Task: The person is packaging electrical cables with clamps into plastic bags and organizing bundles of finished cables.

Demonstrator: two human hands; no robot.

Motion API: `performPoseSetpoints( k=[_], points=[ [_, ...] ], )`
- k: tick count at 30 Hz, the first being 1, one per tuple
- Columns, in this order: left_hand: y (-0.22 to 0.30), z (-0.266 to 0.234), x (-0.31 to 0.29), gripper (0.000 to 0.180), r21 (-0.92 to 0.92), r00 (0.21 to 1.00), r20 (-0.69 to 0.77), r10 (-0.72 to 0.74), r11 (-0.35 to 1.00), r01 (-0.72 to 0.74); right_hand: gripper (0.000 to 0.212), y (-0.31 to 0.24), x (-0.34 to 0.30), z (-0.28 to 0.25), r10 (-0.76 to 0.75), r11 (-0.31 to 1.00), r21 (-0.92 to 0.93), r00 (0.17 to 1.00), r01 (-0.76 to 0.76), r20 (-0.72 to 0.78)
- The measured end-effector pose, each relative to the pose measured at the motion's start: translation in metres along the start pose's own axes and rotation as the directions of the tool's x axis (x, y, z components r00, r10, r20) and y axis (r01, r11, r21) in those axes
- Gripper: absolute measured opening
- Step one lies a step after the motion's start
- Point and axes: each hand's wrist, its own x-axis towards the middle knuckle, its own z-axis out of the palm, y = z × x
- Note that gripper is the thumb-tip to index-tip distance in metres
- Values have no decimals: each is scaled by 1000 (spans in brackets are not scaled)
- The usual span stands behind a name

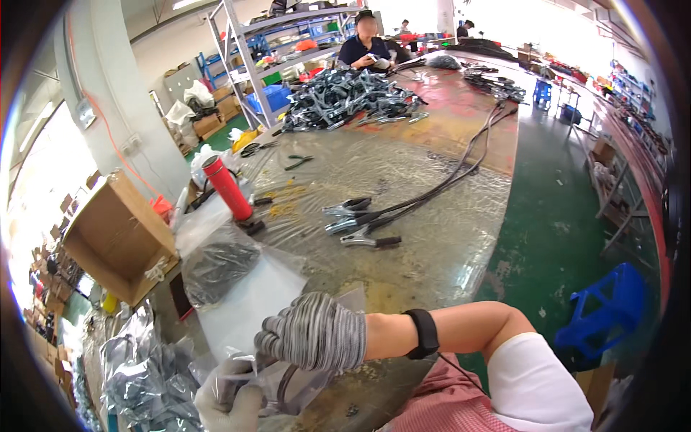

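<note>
Head view: gripping clear bag (272, 376) with left fingers (247, 402); reaching just beyond them with bent right elbow (507, 322) and tightly curled right fingers (269, 343), can't tell on what.

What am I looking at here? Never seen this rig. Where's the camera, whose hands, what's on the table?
There is no robot: a person works by hand. The single picture comes from the left of two wide fisheye cameras on their head, looking down, so straight edges bend near the rim.

At the bottom, the gloved left hand and right hand grip a clear plastic bag. A dark curved cable shows there; I can't tell whether it is inside.

On the table lie metal clamps with long dark cables, pliers, and a large clamp pile farther back. A red bottle stands at the left. Another person is behind the pile.
</note>
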Motion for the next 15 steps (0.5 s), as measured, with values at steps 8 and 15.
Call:
performPoseSetpoints(
  k=[8, 15],
  points=[
    [-23, -26, -19, 40, 11, 1000, 16, 15, 1000, -15, 18, -10, -13, -38, -164, 985, -76, 982, 157, -99],
    [-16, -8, -20, 37, 268, 983, 110, 150, 948, -174, 18, -3, -20, -30, 15, 985, 173, 1000, -11, -27]
  ],
)
